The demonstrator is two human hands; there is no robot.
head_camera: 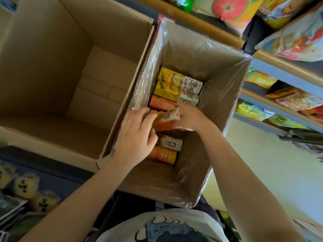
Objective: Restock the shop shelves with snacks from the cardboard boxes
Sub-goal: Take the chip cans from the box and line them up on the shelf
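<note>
Both hands deep in lined box: right hand gripping an orange carton, left hand with fingers curled on its other end, seemingly helping lift. Carton sits mid-row among yellow cartons and a can. Risk: tight packing could snag the carton, loose plastic liner could catch a wrist. Empty-looking big box to the left; stocked shelves at right, snack bags lower left. Box walls hem in the lift.
</note>
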